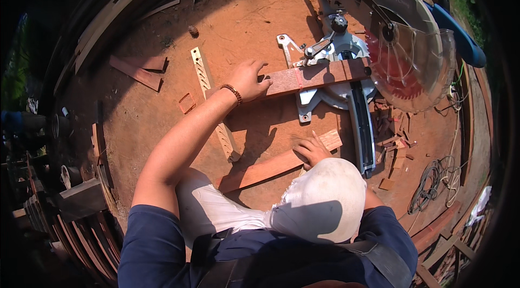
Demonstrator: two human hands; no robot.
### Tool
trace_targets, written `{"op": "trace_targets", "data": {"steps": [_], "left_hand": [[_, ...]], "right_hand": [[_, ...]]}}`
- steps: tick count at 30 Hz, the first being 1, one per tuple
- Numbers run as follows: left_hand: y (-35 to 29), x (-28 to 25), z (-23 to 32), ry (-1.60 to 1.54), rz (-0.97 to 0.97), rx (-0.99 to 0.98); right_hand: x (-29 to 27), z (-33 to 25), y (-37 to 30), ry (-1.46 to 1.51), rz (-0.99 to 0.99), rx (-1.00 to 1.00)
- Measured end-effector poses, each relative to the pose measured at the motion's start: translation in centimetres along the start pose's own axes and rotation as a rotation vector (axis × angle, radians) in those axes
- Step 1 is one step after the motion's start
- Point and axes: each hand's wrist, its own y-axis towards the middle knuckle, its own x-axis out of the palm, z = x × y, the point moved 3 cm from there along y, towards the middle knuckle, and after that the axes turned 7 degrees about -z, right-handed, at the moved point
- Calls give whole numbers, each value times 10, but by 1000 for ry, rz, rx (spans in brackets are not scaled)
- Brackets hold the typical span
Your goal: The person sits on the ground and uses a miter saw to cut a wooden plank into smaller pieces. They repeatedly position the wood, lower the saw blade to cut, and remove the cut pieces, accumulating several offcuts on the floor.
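Observation:
A reddish wooden board point(284, 81) lies across the bed of a miter saw point(346, 49). My left hand point(250, 81) is wrapped over the board's left part, thumb and fingers at its two edges. Beneath my left forearm runs a pale, notched wooden bar point(225, 139), its middle hidden by the arm and board. Nearer to me, a second plank point(260, 171) rests on the ground. My right hand point(312, 150) lies on this plank with its fingers spread; my knee hides the wrist. The round saw blade point(398, 66), behind a clear guard, stands raised right of the board's end.
Wood offcuts point(398, 147) are scattered right of the saw. A coiled cable point(426, 185) lies farther right. Two short wood pieces point(140, 73) sit on the reddish ground at left. Stacked boards point(81, 228) fill the lower left, and long timbers point(116, 14) border the far left.

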Motion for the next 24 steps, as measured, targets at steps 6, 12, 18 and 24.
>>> {"op": "trace_targets", "data": {"steps": [6, 12, 18, 24], "left_hand": [[17, 35, 36, 51, 146, 49], [37, 47, 62, -125, 160, -21], [30, 63, 70, 91, 211, 77], [29, 74, 62, 56, 171, 88]], "right_hand": [[-87, 2, 28, 136, 486, 163], [-214, 79, 91, 212, 1077, 208], [-224, 123, 120, 545, 870, 120], [-213, 99, 101, 446, 901, 221]]}}
